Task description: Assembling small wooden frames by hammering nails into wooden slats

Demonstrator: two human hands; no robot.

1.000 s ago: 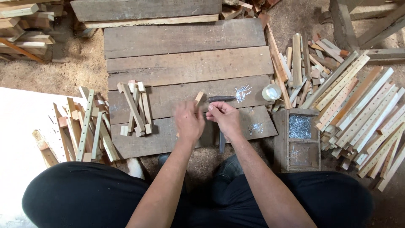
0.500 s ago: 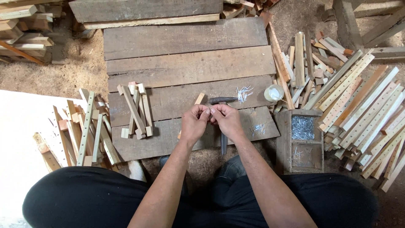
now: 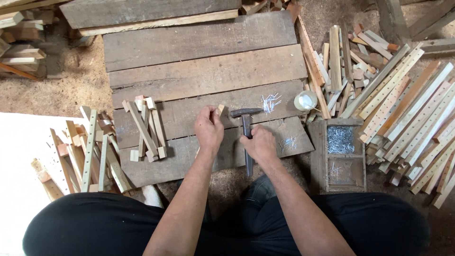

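My left hand (image 3: pixel 208 132) is closed on a small pale wooden stick (image 3: pixel 220 110), holding it on the dark plank board (image 3: pixel 199 71). My right hand (image 3: pixel 258 144) is wrapped round the handle of a hammer (image 3: pixel 245 114). Its metal head lies just right of the stick and its handle runs back toward my knees. Loose nails (image 3: pixel 270 101) are scattered on the board just beyond the hammer head, and more nails (image 3: pixel 287 142) lie right of my right hand.
A small stack of joined wooden strips (image 3: pixel 144 130) lies on the board's left side. A heap of strips (image 3: pixel 90 151) sits further left. On the right are a white round tub (image 3: pixel 305 100), a wooden nail box (image 3: pixel 340 142) and many perforated slats (image 3: pixel 407 104).
Both hands were together on the small stick. My right hand has since drawn back and closed on the hammer handle, while my left hand stays on the stick.
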